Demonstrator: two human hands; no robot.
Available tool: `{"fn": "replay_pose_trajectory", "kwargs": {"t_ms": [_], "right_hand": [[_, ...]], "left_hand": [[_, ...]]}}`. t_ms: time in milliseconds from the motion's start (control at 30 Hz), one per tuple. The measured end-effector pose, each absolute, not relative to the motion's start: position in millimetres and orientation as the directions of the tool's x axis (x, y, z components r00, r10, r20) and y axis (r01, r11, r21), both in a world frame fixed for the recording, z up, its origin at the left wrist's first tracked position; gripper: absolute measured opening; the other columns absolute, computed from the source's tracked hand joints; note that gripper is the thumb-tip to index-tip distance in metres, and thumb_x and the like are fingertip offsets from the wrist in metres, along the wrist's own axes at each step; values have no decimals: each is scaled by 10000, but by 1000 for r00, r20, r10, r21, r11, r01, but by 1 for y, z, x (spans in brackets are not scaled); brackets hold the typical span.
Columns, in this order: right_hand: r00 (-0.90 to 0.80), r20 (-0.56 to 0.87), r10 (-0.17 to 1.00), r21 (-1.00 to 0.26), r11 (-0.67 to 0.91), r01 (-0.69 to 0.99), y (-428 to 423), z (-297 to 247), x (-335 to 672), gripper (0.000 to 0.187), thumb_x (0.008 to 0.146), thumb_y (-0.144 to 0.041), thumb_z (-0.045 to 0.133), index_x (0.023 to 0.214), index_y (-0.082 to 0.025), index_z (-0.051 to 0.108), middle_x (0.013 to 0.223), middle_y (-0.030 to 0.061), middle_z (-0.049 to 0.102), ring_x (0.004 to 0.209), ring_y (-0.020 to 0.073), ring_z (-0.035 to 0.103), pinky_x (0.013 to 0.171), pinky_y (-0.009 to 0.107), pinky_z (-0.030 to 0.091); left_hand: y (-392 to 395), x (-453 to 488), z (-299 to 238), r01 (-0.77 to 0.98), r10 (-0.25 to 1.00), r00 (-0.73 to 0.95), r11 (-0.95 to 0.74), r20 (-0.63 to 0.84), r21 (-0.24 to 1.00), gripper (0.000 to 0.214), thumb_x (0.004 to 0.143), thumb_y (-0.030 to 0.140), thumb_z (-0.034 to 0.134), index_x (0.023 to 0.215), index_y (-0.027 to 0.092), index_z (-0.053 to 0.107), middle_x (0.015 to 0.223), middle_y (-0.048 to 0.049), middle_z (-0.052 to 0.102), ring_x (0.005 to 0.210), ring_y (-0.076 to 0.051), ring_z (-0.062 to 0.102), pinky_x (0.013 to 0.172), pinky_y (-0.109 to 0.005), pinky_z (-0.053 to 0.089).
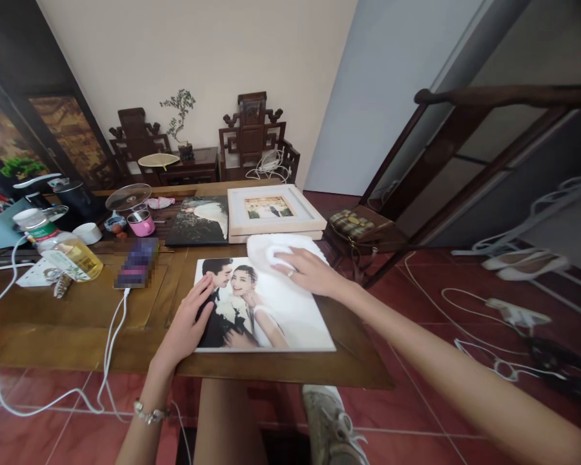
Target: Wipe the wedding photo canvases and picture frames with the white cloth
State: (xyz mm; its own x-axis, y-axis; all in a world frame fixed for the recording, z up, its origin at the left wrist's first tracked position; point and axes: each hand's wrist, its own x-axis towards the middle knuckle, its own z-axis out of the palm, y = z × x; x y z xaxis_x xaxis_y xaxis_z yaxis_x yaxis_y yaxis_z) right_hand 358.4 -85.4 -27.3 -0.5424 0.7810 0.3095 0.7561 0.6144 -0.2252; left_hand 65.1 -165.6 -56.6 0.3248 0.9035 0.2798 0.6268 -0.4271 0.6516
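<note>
A photo panel [300, 323] printed with a couple lies flat near the front edge of the wooden table [174, 361]. My left hand [193, 316] rests on the panel's left edge, fingers stretched out over the picture. On the far right part of the panel, my right hand [305, 268] presses a white cloth [261, 248], its fingers closed on a bunched part of it. The cloth spreads over the panel's upper right corner and hides it. A ring shows on a right-hand finger.
Behind the panel lie white picture frames [281, 229] and a dark photo panel [198, 223]. To the left are a phone [136, 263] on a white cable, an oil-coloured bottle [72, 252] and a pink cup [141, 223]. A chair [397, 174] holding a bag [351, 226] stands right.
</note>
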Motion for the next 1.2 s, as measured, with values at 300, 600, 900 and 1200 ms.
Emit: {"fn": "replay_pose_trajectory", "kwargs": {"t_ms": [300,600,900,1200], "right_hand": [[-636,370,678,-222,729,648,-187,-32,358,228,858,-180,483,936,-206,696,1257,128,614,1278,288,457,1050,563,347],[-755,261,602,-295,794,532,-234,-15,358,210,784,-166,549,891,-255,706,1286,87,603,1230,287,503,999,522,395],[-600,282,749,-243,661,710,-101,-21,343,353,950,-365,392,1119,-207,659,1078,125,670,1032,304,575,873,448,436],[-593,362,719,-243,687,685,-159,-31,353,350,946,-331,387,1019,-168,688,1090,169,662,1046,319,577,871,485,440]], "left_hand": [[-166,66,-59,639,902,319,-431,291,637,443,973,298,357,1413,265,395,1527,-53,326,1420,-205,260,1166,-452,213],[-166,66,-59,642,901,321,-433,291,633,442,973,310,355,1409,254,405,1522,-58,335,1417,-213,267,1165,-454,221],[-166,66,-56,633,905,322,-423,277,648,438,972,306,362,1403,256,414,1518,-53,343,1414,-200,276,1169,-443,215],[-167,67,-55,639,909,314,-416,275,647,436,970,305,369,1398,241,424,1516,-59,347,1413,-202,278,1170,-437,213]]}}
